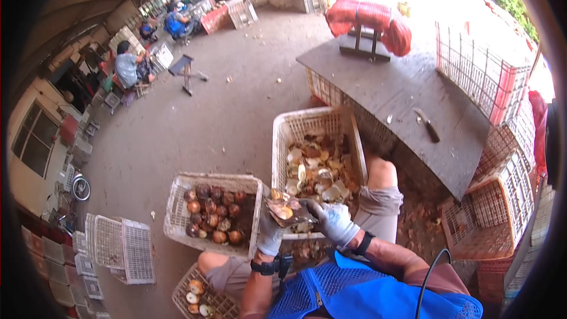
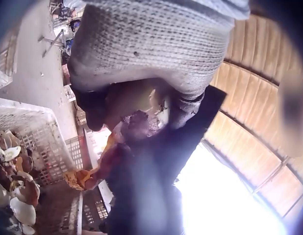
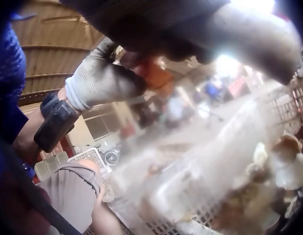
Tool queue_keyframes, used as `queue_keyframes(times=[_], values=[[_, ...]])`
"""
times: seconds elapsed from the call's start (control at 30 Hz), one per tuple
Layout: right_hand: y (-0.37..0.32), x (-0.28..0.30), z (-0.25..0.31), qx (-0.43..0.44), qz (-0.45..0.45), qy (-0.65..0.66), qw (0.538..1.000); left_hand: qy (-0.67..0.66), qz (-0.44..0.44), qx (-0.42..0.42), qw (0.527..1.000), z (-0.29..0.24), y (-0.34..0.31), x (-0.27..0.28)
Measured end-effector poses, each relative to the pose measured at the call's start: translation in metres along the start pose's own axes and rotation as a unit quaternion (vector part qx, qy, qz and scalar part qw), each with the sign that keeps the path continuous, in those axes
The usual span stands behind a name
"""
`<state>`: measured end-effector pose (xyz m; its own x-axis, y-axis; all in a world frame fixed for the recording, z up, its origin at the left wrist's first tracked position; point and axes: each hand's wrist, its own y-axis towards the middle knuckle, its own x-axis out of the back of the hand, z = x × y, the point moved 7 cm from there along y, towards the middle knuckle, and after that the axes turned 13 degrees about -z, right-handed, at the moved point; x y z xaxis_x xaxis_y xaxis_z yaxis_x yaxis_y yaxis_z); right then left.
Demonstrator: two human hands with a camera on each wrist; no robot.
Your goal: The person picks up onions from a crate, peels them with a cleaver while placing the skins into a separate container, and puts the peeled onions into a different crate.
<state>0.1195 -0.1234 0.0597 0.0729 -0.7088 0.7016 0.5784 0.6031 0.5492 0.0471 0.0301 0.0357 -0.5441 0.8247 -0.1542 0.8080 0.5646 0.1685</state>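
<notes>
My gloved left hand (image 1: 270, 233) holds an onion (image 2: 137, 105), its fingers and thumb curled round it. A strip of brown skin (image 2: 83, 179) hangs from the onion. With my gloved right hand (image 1: 336, 224) I grip a knife; its broad dark blade (image 2: 203, 115) lies right up against the onion. The knife's handle is hidden inside the glove. Both hands are over the near edge of a crate (image 1: 276, 153) that contains onion peels (image 1: 316, 168). Left of it stands a crate (image 1: 175, 207) of unpeeled onions (image 1: 218, 237).
By my left knee, a low crate (image 1: 226, 306) carries several pale peeled onions (image 1: 195, 287). A board table (image 1: 407, 91) on the right bears another knife (image 1: 430, 127) and a red-wrapped stool (image 1: 369, 20). Stacked crates (image 1: 487, 212) stand at far right. People (image 1: 127, 65) sit working farther off.
</notes>
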Motion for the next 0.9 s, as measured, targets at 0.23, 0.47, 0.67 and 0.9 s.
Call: queue_keyframes(times=[0.23,0.47,0.67,0.9], values=[[-0.018,-0.044,-0.086,-0.259,0.044,0.088,0.961,-0.11,-0.14,0.073,0.981,0.026,-0.002,0.026],[0.0,-0.005,-0.016,-0.26,-0.039,0.33,0.906,-0.299,-0.083,0.127,0.942,0.008,-0.002,0.006],[-0.008,0.013,0.016,-0.24,-0.079,0.382,0.889,-0.346,-0.134,0.146,0.917,0.005,-0.007,0.002],[-0.018,-0.019,0.005,-0.179,-0.068,0.279,0.941,-0.221,-0.106,0.147,0.958,0.049,-0.021,0.006]])
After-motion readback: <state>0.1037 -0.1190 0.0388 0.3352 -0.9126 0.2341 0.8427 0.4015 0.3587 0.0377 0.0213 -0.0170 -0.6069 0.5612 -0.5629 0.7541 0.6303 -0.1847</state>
